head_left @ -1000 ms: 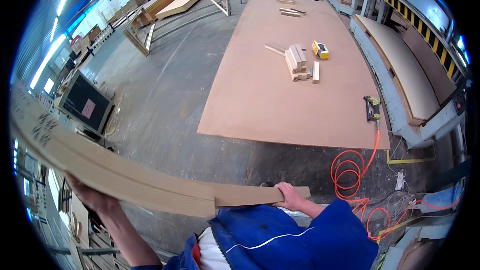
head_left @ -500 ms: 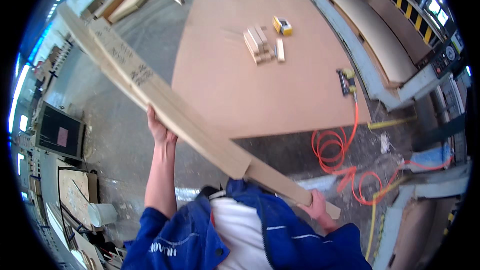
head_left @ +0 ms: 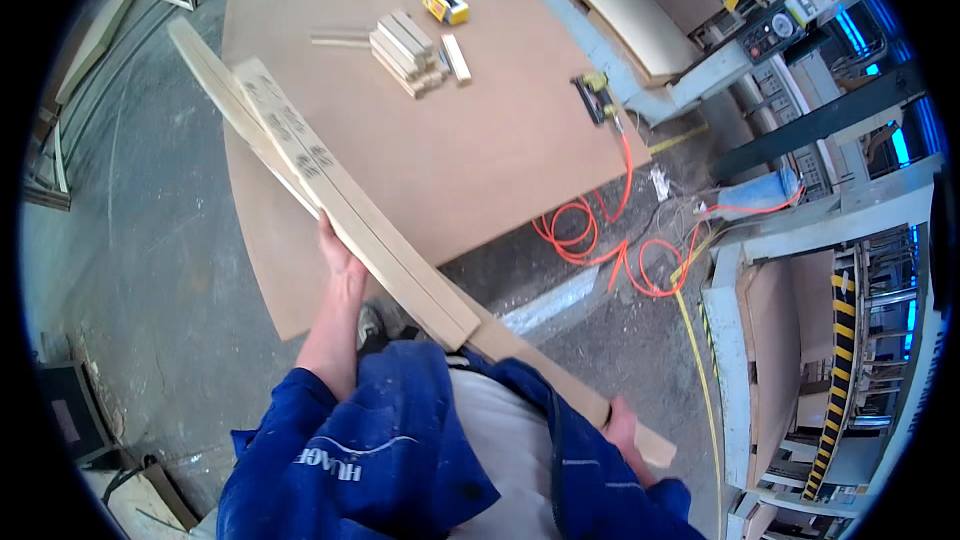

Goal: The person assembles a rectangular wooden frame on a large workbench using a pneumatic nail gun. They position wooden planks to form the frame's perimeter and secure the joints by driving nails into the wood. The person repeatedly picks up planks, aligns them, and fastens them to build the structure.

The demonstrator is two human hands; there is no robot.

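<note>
the long boards [head_left: 355, 210] are up in both hands near the brown panel [head_left: 450, 160], not laid down, left grip [head_left: 341, 252] clasping their middle, right grip [head_left: 622, 427] wrapped on the lower end, while wood blocks [head_left: 403, 48] and nail gun [head_left: 596, 100] lie unheld.

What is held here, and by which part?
Overlapping long boards: the left hand holds them around mid-length, the right hand near the lower-right end.
</note>
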